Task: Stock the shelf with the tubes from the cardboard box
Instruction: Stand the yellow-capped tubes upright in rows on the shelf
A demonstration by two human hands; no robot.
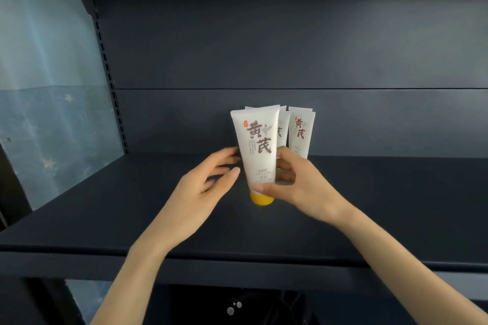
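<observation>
My right hand (293,182) is gripping the tube (257,145) above its yellow cap (261,199), standing it cap-down on the shelf (105,206) before the other tubes (301,132), while my open left hand (208,182) is hovering beside, probably to steady it.

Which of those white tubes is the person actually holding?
The front tube, the only one whose yellow cap shows: the right hand pinches its lower end. The other tubes stand behind it on the shelf.
</observation>
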